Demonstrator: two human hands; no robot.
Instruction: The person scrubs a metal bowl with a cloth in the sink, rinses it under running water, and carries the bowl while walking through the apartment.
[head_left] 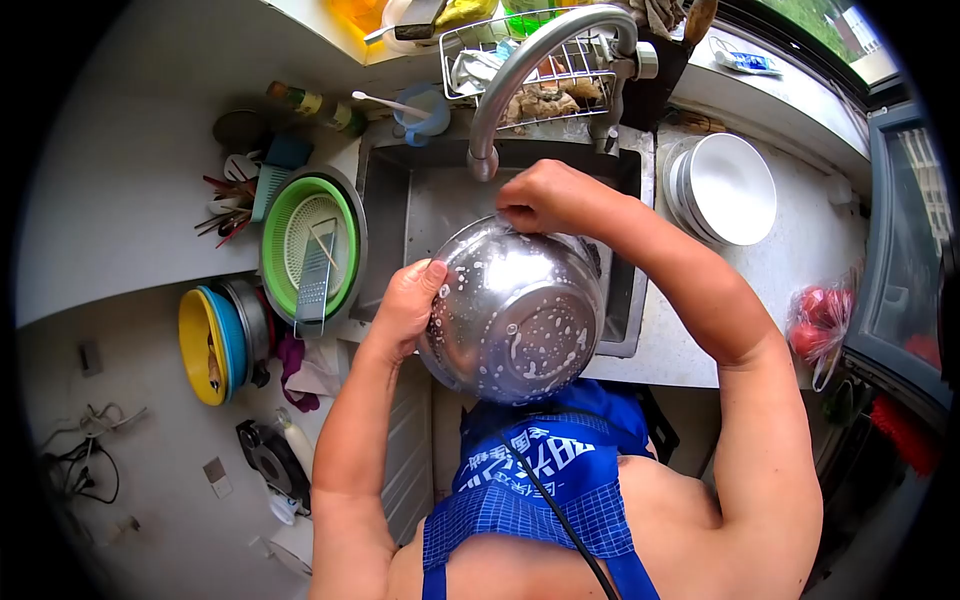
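A shiny metal bowl (pixel 520 315), dotted with soap suds, is tipped with its underside toward me over the front of the sink (pixel 385 205). My left hand (pixel 405 305) grips its left rim, thumb on the outer side. At the far rim, my right hand (pixel 545 195) is closed with fingers curled down against the edge; what lies inside those fingers is hidden. Above the hands arches the metal faucet (pixel 510 75), and no water shows at its spout. Something dark peeks out behind the bowl's right side, too covered to name.
White bowls (pixel 735 190) are stacked on the right counter, near a bag of red fruit (pixel 820 320). Left of the sink stand a green colander (pixel 275 245) with a grater (pixel 313 285) and a blue cup (pixel 425 115). A wire rack (pixel 460 45) sits behind. An open window (pixel 900 250) juts in at right.
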